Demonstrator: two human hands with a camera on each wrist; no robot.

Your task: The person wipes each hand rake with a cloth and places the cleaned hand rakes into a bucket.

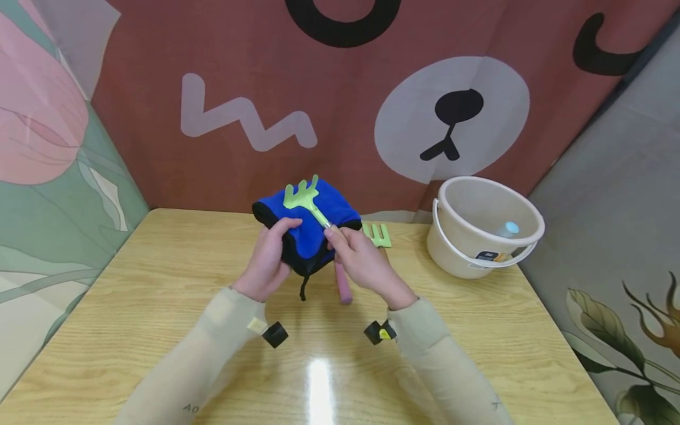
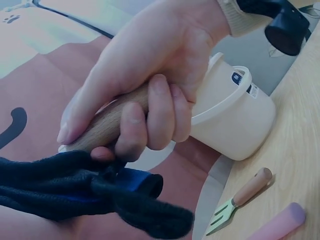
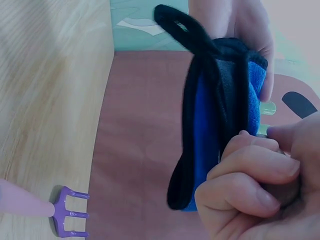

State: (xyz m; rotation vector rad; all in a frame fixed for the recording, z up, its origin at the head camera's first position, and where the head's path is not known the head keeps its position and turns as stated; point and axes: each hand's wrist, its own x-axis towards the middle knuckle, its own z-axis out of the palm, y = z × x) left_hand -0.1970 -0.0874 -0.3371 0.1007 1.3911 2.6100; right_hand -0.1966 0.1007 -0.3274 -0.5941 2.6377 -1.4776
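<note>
Gripping a green hand rake (image 1: 305, 200) by its wooden handle (image 2: 107, 127), the right hand (image 1: 363, 260) is curled, its fingers wrapped round the wood and the thumb laid along it toward the metal collar. The left hand (image 1: 268, 260) grasps a blue cloth (image 1: 308, 239) with black edging, thumb on the upper face and the other fingers mostly hidden beneath. Legible writing is scant: the left sleeve (image 1: 212, 354) bears marks resembling "AO", the right sleeve (image 1: 446, 360) carries a small mark that cannot be read, and the dark label (image 1: 486, 256) on the cream bucket (image 1: 451, 254) shows pale characters too small to make out. Relative to the fingers, the rake's head projects beyond the right thumb, tines pointing away from the person and lying over the cloth; whether the metal touches the fabric cannot be told. The cloth spans the gap between the hands, its black loop (image 3: 177, 25) hanging free on the near side. On the wooden table (image 1: 175, 295), a second green tool (image 1: 378, 235) and a purple rake (image 3: 62, 212) with a pink handle (image 1: 343, 286) lie near the right hand; the bucket, farther right, contains an object with a light-blue top (image 1: 509, 229).
</note>
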